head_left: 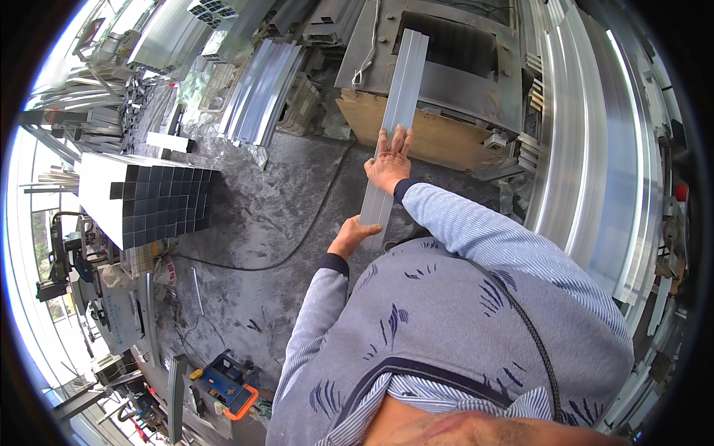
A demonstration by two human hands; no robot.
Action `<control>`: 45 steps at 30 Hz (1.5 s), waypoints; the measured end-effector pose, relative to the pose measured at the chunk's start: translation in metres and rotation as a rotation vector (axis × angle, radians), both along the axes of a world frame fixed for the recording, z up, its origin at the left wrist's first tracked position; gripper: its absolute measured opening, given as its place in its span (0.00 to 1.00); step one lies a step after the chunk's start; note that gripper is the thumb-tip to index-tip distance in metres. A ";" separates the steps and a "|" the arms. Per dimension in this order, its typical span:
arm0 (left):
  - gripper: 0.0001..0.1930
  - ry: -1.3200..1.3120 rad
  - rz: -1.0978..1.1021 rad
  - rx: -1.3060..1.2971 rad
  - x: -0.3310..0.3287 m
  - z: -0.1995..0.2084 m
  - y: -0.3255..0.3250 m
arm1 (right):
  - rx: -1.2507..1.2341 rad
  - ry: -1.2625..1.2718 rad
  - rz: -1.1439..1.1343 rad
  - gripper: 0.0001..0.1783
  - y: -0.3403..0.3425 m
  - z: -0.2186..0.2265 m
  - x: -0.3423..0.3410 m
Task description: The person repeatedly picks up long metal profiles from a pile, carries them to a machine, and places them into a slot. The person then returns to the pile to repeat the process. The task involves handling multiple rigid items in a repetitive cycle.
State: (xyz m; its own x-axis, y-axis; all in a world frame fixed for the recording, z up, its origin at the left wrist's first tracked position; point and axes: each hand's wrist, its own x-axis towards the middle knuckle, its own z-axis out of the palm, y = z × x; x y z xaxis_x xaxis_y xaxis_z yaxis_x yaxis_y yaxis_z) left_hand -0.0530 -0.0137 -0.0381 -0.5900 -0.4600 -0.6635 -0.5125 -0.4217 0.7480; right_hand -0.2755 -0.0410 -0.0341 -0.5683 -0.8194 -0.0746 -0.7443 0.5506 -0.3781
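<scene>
Both bare hands are on one piece: a long, flat, silvery-grey metal strip with lengthwise grooves [404,82]. Location of strip: in front of the torso, running away from the body, slightly rightward at its far end.

Left hand [352,235]: at the strip's near end, nearest the body. Thumb lies over the upper face; the other fingers are at the left edge, partly hidden. Grip narrow, holding the strip.

Right hand [390,160]: farther along, back of hand up. Fingers extended and slightly parted on the upper face, thumb by the left edge. Underside hidden; cannot tell whether this hand clasps the strip or only rests on it.

Far end of strip overlaps, in view, the wide black opening of a dark grey metal machine housing [483,104]; contact between them cannot be told. A tan, flat board [446,145] shows along the housing's near side.

Surroundings: long, silvery metal profiles [573,149] at right; a block of stacked white square tubes with dark ends [167,204] at left; a thin black cable [305,241] curving over the grey, stained floor [238,201]; a blue toolbox with an orange handle [223,375] at lower left.
</scene>
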 end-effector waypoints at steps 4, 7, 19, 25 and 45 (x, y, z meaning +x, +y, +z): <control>0.29 -0.030 0.008 -0.028 0.013 0.011 0.006 | -0.123 -0.110 0.033 0.56 0.002 0.005 0.012; 0.30 -0.050 -0.029 -0.092 0.008 0.026 0.000 | -0.244 -0.204 -0.018 0.58 -0.003 0.013 0.004; 0.35 0.516 0.155 0.543 -0.146 0.086 -0.073 | -0.841 -0.606 -0.112 0.66 -0.096 0.028 -0.185; 0.34 -0.123 -0.155 -0.371 -0.264 0.094 -0.154 | -0.738 -0.261 -0.195 0.52 -0.157 0.031 -0.291; 0.41 -0.540 -0.213 -0.862 -0.200 0.063 -0.067 | -0.252 0.169 0.033 0.51 -0.101 0.021 -0.162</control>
State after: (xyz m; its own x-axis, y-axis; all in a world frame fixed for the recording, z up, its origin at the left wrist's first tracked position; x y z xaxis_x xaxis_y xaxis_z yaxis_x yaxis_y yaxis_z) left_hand -0.2533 -0.0810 0.0244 -0.4366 -0.8250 -0.3587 -0.8701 0.2860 0.4014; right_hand -0.4379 -0.1415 -0.0134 -0.5281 -0.8184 0.2265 -0.8241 0.4296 -0.3692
